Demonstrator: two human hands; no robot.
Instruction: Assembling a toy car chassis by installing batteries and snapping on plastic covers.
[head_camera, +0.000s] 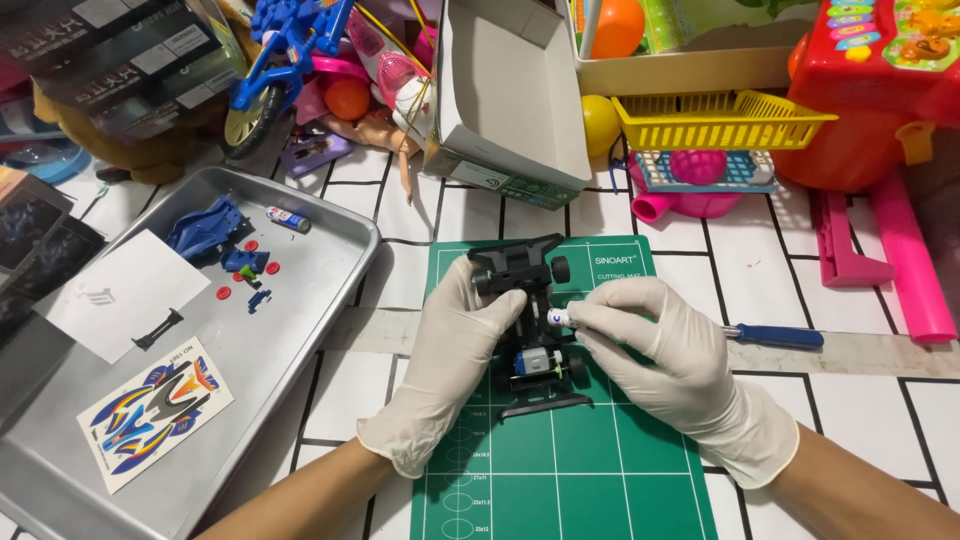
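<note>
The black toy car chassis (531, 330) lies on the green cutting mat (570, 460) near the middle of the worktop, its silver motor showing at the near end. The gloved left hand (455, 345) is closed around the chassis's left side and steadies it, while the right hand (660, 340) pinches a small white battery (558, 318) at its fingertips, held right against the chassis's right flank. To judge by the grip, the battery could slip from the smooth glove and roll off the mat, or it could seat crooked if the chassis tilts under the push. A blue-handled screwdriver (775, 336) lies just beyond the right hand, where a sweep of the wrist could knock it. On the metal tray (330, 262) at the left edge sit a blue car body (205, 232), a second battery (288, 219), small red parts (272, 268) and a sticker sheet (155, 412), well apart from both hands
</note>
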